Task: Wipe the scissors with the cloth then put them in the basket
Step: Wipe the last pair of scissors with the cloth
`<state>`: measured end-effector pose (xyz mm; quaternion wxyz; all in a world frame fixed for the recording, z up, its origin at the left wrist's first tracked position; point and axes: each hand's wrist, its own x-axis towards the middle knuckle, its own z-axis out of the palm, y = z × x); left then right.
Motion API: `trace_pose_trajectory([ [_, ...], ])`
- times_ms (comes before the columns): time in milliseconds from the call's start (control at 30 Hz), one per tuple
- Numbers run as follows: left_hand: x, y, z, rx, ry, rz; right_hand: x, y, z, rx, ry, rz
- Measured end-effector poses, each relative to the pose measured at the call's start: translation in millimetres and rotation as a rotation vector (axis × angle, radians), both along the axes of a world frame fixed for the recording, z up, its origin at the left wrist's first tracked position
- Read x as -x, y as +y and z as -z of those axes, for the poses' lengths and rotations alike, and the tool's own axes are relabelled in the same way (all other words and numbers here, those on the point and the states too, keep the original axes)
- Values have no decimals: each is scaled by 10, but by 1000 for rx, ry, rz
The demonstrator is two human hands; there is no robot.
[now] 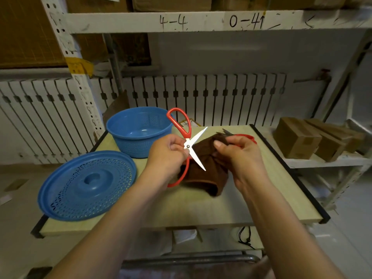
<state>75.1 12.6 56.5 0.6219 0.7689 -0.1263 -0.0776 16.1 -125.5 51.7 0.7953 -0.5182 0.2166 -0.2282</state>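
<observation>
A round blue perforated lid [87,186] lies flat on the pale table [201,208], well left of the fingers. Cardboard boxes [298,137] sit on a white shelf [326,161] far to their right. A white radiator [201,97] stands beyond them.

One head-worn view looks forward and down, close over the table [201,208], facing shelving [201,21]
</observation>
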Motion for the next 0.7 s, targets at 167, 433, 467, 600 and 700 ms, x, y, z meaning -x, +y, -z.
trace_pose_trajectory([
  [167,25,-69,22,-117,-51,9,-6,166,55,111,3,-103],
  [433,73,-115,91,-266,-252,8,-74,222,54,-62,4,-80],
  [467,80,-117,91,-269,-260,20,-79,218,52,-97,-10,-66],
  [600,72,-78,53,-257,-259,83,-94,217,42,-144,-50,-50],
  [700,71,-21,-13,-241,-236,121,-86,222,14,-180,-65,-72],
])
